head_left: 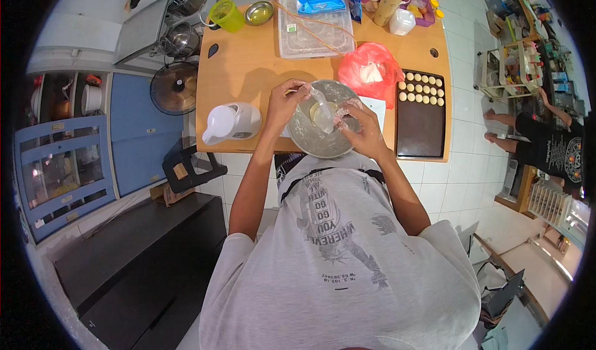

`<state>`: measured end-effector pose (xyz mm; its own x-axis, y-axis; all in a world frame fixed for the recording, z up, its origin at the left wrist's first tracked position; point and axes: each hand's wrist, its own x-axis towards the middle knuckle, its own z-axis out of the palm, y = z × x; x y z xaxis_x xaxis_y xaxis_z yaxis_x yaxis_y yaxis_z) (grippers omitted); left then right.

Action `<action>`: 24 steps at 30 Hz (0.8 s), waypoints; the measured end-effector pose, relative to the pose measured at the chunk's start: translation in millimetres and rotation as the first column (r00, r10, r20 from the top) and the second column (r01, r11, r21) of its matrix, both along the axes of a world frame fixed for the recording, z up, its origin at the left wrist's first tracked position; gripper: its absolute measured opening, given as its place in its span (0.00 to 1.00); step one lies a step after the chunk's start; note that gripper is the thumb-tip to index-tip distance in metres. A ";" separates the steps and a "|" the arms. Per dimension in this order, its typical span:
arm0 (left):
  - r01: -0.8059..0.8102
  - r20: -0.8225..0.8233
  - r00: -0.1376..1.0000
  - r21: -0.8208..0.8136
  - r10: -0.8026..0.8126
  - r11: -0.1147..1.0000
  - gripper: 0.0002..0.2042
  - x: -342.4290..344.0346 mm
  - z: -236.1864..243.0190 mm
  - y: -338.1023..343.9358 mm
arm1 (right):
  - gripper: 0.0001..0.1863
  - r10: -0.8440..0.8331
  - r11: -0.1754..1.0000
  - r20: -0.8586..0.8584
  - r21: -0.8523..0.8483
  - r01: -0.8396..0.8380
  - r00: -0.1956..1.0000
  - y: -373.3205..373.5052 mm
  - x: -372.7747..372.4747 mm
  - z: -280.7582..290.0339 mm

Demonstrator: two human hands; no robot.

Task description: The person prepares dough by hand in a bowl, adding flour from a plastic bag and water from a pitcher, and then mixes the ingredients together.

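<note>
As the left hand [289, 94] pinches translucent plastic [325, 118] over the bowl [316, 145], the right hand [362, 125] half-curls, grip unclear.

A fan [179, 85] (round, dark-caged) near blue cabinets [138, 133]

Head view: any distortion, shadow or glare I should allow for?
Head view: blue glass-front cabinet skewed near the black rim; head view: soft shadow on the table, left of the mixing bowl; head view: bright glints on the steel pot.
</note>
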<state>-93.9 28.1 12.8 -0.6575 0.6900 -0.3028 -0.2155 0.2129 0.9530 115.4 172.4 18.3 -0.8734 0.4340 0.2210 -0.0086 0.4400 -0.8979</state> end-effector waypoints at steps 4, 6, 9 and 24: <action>0.039 0.015 0.999 0.046 -0.040 0.998 0.11 -2.6 1.5 0.8 | 0.24 0.022 0.999 0.021 0.025 -0.023 1.000 2.1 2.3 -2.7; 0.053 0.030 0.998 0.047 -0.055 0.998 0.10 -4.8 2.9 2.0 | 0.27 0.037 0.999 0.021 0.032 -0.037 0.999 2.7 3.6 -8.1; 0.072 0.086 0.994 -0.018 -0.070 0.997 0.10 -10.5 0.0 1.1 | 0.26 0.039 0.998 0.018 0.052 -0.040 0.999 1.8 3.9 -12.4; 0.289 0.293 0.934 -0.280 -0.205 0.916 0.09 -32.1 48.5 -4.0 | 0.13 -0.068 0.994 -0.055 0.084 0.072 0.996 1.4 3.9 12.3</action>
<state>-126.0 24.0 61.4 -0.3507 0.6616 -0.6628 -0.3410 0.5690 0.7483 119.3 173.8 30.5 -0.8280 0.4711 0.3042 -0.0203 0.5169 -0.8558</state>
